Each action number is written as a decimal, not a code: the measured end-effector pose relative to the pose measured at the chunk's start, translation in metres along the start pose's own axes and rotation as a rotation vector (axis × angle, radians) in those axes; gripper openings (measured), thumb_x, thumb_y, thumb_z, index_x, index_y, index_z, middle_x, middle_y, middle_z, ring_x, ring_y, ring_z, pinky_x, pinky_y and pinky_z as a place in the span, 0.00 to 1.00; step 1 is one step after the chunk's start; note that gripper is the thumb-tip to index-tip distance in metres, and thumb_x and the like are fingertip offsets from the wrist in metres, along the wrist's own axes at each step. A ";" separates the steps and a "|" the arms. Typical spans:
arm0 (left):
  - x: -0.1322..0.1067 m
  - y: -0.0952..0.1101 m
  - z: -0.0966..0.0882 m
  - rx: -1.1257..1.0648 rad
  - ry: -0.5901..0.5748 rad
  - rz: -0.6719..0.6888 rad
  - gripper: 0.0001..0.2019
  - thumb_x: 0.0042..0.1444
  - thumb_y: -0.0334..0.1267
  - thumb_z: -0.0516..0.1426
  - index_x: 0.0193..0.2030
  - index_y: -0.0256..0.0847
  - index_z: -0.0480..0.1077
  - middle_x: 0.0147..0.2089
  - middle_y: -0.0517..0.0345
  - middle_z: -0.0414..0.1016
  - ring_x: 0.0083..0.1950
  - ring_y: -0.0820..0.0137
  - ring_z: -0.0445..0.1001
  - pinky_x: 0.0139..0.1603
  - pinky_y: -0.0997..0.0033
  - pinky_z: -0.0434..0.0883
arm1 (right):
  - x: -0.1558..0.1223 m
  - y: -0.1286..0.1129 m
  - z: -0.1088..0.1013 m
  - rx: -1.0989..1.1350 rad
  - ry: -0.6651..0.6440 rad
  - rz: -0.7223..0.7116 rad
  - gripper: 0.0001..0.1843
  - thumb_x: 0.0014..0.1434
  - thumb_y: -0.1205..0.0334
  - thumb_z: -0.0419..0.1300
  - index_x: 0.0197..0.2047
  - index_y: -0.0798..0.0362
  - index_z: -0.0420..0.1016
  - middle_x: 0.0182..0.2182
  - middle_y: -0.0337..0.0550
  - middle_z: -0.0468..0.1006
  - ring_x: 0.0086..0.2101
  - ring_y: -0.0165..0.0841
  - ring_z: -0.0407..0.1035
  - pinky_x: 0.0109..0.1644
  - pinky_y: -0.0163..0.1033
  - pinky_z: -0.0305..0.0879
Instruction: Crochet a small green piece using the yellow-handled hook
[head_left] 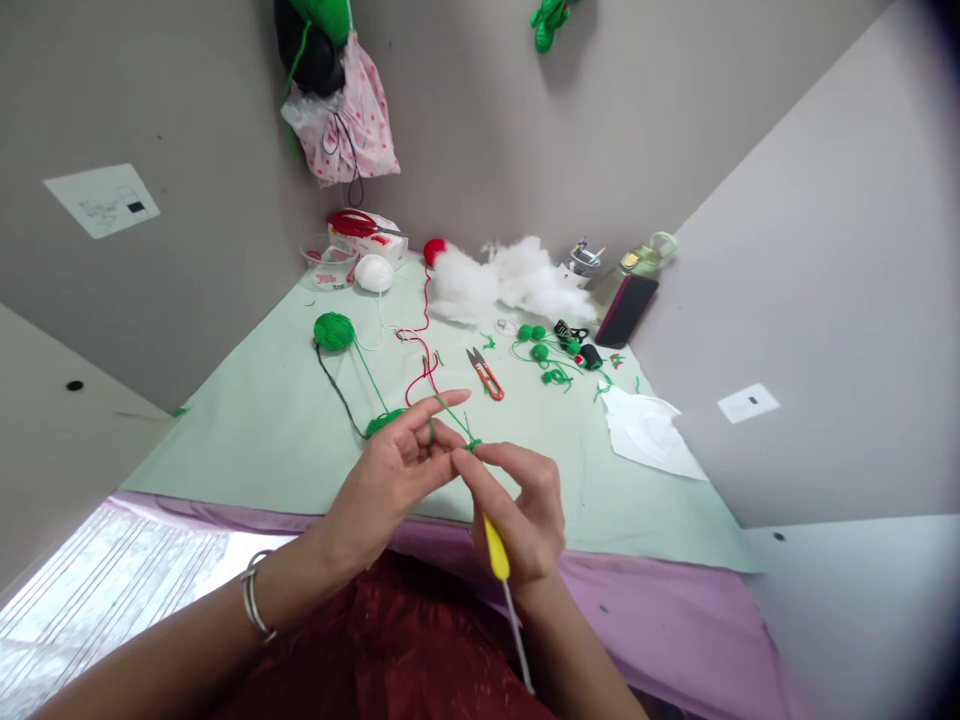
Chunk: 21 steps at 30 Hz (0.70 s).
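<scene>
Crochet in hand: hook in your R, green yarn tensioned over your L.

Your right hand (525, 510) has its grip closed on the yellow-handled crochet hook (496, 548), tip up at the small green loop (472, 444) just above the tabletop (247, 430) edge. Your left hand (397, 470) pinches the green yarn (450, 408), strand over the raised forefinger so it feeds taut w/o slack. The strand runs back to the green yarn ball (334, 331); snips (486, 374) lie near, w/in reach.
</scene>
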<state>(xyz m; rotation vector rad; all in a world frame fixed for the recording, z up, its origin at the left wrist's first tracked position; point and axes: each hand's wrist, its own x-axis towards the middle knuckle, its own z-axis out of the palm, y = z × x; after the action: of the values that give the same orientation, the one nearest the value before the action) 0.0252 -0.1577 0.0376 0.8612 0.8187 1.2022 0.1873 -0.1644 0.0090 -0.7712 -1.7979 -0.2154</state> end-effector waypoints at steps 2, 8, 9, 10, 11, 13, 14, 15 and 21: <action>0.002 0.004 -0.001 -0.148 -0.037 -0.145 0.26 0.55 0.40 0.73 0.62 0.44 0.80 0.36 0.61 0.76 0.39 0.70 0.72 0.48 0.67 0.70 | 0.004 0.000 -0.003 0.143 0.018 0.118 0.19 0.69 0.74 0.60 0.57 0.46 0.82 0.43 0.47 0.84 0.42 0.38 0.80 0.41 0.44 0.80; 0.004 0.010 -0.001 -0.147 -0.037 -0.093 0.24 0.53 0.38 0.74 0.58 0.47 0.83 0.36 0.62 0.76 0.40 0.70 0.70 0.48 0.68 0.67 | 0.023 0.003 -0.008 0.622 0.066 0.534 0.11 0.73 0.66 0.59 0.43 0.48 0.83 0.34 0.42 0.82 0.34 0.35 0.75 0.37 0.42 0.75; 0.003 0.010 -0.001 -0.112 -0.046 -0.080 0.24 0.53 0.38 0.74 0.58 0.48 0.83 0.36 0.61 0.76 0.41 0.69 0.70 0.48 0.68 0.66 | 0.023 0.004 -0.006 0.656 0.058 0.541 0.10 0.73 0.64 0.60 0.43 0.47 0.84 0.35 0.42 0.83 0.35 0.35 0.76 0.37 0.42 0.75; 0.003 0.008 0.000 -0.080 -0.051 -0.072 0.24 0.54 0.39 0.73 0.58 0.48 0.83 0.37 0.61 0.75 0.42 0.68 0.70 0.47 0.68 0.65 | 0.023 0.004 -0.004 0.670 0.049 0.545 0.10 0.72 0.64 0.60 0.43 0.47 0.84 0.36 0.43 0.84 0.36 0.35 0.77 0.38 0.42 0.75; 0.002 0.007 0.000 -0.054 -0.050 -0.064 0.23 0.55 0.40 0.73 0.59 0.49 0.82 0.38 0.61 0.75 0.43 0.68 0.69 0.47 0.67 0.65 | 0.023 0.004 -0.002 0.669 0.041 0.551 0.09 0.72 0.63 0.61 0.43 0.48 0.85 0.37 0.43 0.85 0.37 0.36 0.77 0.39 0.42 0.76; 0.002 0.005 -0.001 -0.018 -0.041 -0.042 0.23 0.57 0.40 0.71 0.60 0.51 0.82 0.39 0.60 0.75 0.44 0.67 0.69 0.47 0.67 0.64 | 0.021 0.004 0.000 0.655 0.030 0.573 0.10 0.73 0.62 0.61 0.44 0.48 0.85 0.38 0.44 0.86 0.36 0.35 0.77 0.38 0.42 0.76; 0.001 0.004 -0.002 -0.002 -0.032 -0.029 0.22 0.58 0.40 0.70 0.60 0.51 0.81 0.39 0.60 0.74 0.45 0.67 0.68 0.47 0.66 0.64 | 0.020 0.004 0.001 0.649 0.029 0.585 0.10 0.73 0.62 0.60 0.44 0.48 0.85 0.38 0.45 0.87 0.35 0.35 0.77 0.37 0.42 0.76; 0.001 0.004 -0.003 0.010 -0.023 -0.016 0.21 0.59 0.40 0.70 0.60 0.51 0.82 0.39 0.60 0.74 0.45 0.67 0.68 0.47 0.66 0.64 | 0.019 0.005 0.000 0.647 0.030 0.594 0.10 0.73 0.62 0.60 0.44 0.48 0.85 0.39 0.45 0.87 0.34 0.35 0.76 0.37 0.42 0.76; 0.002 0.008 -0.003 0.030 0.007 -0.002 0.20 0.58 0.39 0.69 0.58 0.50 0.83 0.40 0.59 0.73 0.43 0.66 0.66 0.45 0.67 0.63 | 0.022 0.007 -0.005 0.683 0.066 0.616 0.10 0.73 0.62 0.60 0.42 0.49 0.83 0.35 0.43 0.83 0.32 0.33 0.74 0.36 0.43 0.73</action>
<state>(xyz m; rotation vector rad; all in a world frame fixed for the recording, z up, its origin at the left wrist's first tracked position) 0.0194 -0.1541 0.0435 0.8806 0.8445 1.1945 0.1920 -0.1527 0.0288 -0.7551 -1.3537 0.7326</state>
